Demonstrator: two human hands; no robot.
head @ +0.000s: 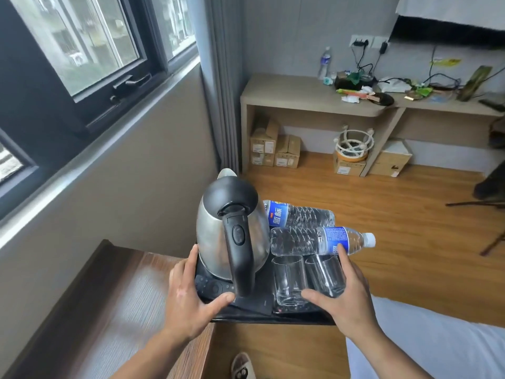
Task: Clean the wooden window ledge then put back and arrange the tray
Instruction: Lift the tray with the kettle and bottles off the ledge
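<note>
A black tray (pixel 262 318) hangs in the air beside the right end of the wooden ledge (pixel 109 305). My left hand (pixel 188 299) grips its left side and my right hand (pixel 341 294) grips its right side. On the tray stand a steel kettle (pixel 218 231) with a black handle, two empty glasses (pixel 289 280), and two water bottles (pixel 314 240) lying flat behind the glasses. A remote (pixel 210 287) lies under the kettle handle.
The dark wooden ledge runs along the wall under the window (pixel 82 45). A cluttered desk (pixel 314 91) with boxes beneath stands across the wooden floor. A white bed edge (pixel 437 346) is at lower right. My slippered foot (pixel 241 366) shows below.
</note>
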